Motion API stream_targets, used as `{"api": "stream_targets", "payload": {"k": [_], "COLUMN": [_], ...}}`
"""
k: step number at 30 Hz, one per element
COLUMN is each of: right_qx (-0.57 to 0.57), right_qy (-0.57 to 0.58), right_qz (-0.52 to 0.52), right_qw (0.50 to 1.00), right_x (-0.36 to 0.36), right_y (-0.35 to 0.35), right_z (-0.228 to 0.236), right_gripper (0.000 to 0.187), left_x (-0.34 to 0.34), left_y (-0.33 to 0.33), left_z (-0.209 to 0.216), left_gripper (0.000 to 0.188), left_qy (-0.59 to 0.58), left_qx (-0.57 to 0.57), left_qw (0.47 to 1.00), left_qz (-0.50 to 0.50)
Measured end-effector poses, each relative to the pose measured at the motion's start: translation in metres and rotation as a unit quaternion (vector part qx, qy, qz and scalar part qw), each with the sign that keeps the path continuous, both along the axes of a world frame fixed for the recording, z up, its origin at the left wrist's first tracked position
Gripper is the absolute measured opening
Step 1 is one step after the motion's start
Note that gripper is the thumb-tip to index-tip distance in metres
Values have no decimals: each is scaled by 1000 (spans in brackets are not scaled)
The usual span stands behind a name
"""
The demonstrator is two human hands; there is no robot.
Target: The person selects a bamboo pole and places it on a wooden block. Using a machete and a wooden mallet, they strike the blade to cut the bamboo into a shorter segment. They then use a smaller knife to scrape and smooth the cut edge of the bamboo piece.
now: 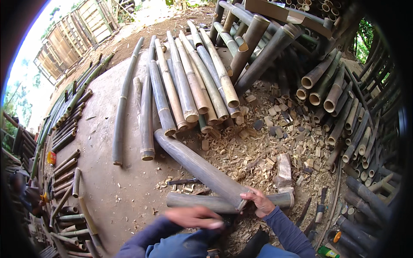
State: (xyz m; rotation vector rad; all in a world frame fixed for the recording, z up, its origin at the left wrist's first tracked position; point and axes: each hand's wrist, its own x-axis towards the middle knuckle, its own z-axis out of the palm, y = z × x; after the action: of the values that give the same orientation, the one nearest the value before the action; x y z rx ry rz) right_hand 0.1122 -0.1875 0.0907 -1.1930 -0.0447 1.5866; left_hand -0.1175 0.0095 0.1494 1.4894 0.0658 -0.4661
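A thick grey-brown bamboo pole [202, 165] slants from the upper left down toward me. My right hand [258, 202] is closed on its near end, with the thumb across the rim. Beneath that end, a shorter bamboo length [185, 202] lies crosswise on the ground. My left hand [195, 216] hovers close to me, left of the pole's end and in front of the crosswise piece. Motion smears its fingers, so whether it holds anything cannot be made out. A dark, narrow tool [183, 181] lies on the ground left of the slanted pole.
Several bamboo poles [185, 99] lie side by side ahead. A bamboo frame [254, 38] stands behind them. Wood chips [266, 142] cover the ground around a wooden block [284, 172]. Cut bamboo is stacked at right [335, 99] and left [69, 172]. A dark-handled tool [320, 206] lies at right.
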Motion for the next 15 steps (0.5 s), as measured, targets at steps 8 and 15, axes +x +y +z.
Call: {"api": "stream_targets", "payload": {"k": [8,15], "right_qx": [32,-60], "right_qy": [-176,-265], "right_qz": [-7,-65], "right_qw": [984,960], "right_x": [16,37], "right_y": [-41,-106], "right_z": [-3,47], "right_gripper": [75,75], "left_x": [-355,-280], "left_y": [393,352], "left_z": [-119,-240], "left_gripper": [84,74], "left_qy": [301,276], "left_qx": [636,460], "left_qw": [366,527], "left_qz": [609,659]}}
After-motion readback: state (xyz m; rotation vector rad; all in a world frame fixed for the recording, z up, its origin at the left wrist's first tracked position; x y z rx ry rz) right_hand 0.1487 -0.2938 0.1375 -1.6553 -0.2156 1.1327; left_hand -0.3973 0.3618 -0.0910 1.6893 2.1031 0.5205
